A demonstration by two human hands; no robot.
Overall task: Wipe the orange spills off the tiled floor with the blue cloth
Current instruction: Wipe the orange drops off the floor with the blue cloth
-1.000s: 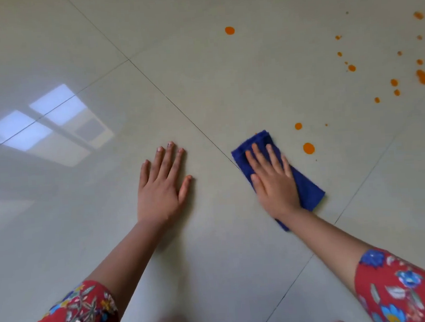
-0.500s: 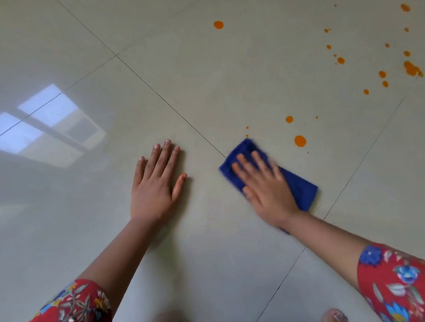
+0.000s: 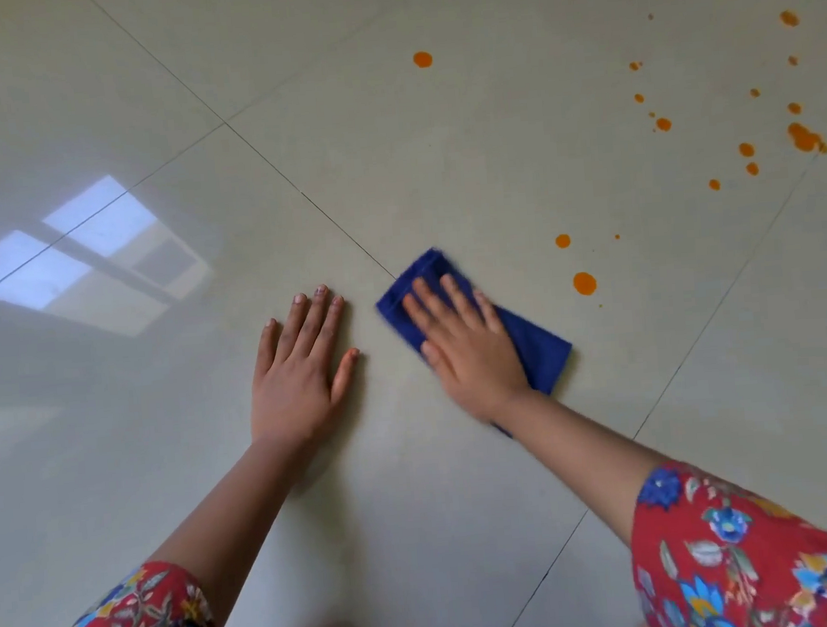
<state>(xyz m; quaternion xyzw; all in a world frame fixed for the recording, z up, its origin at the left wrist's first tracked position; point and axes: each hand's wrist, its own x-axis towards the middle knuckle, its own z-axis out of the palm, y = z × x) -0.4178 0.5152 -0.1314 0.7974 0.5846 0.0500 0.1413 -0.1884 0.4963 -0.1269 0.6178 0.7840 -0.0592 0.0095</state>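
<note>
A folded blue cloth (image 3: pixel 536 348) lies flat on the glossy cream tiled floor (image 3: pixel 440 164). My right hand (image 3: pixel 467 343) presses on it with straight, spread fingers; the cloth's far corner reaches a grout line. My left hand (image 3: pixel 302 365) rests flat on the floor just left of the cloth, fingers straight. Orange spills dot the tile to the right: a large drop (image 3: pixel 584 283) and a smaller one (image 3: pixel 562 240) near the cloth, a lone drop (image 3: pixel 422 59) farther off, and several more around a bigger smear (image 3: pixel 805 139) at the far right.
Dark grout lines (image 3: pixel 263 157) cross the floor diagonally. A bright window reflection (image 3: pixel 84 258) glares on the tile at the left. Red floral sleeves (image 3: pixel 742 559) cover both upper arms at the bottom corners.
My right hand has slid the cloth leftward, closer to my left hand and farther from the nearest orange drops. A tiny speck seen just beyond the cloth half a second ago no longer shows.
</note>
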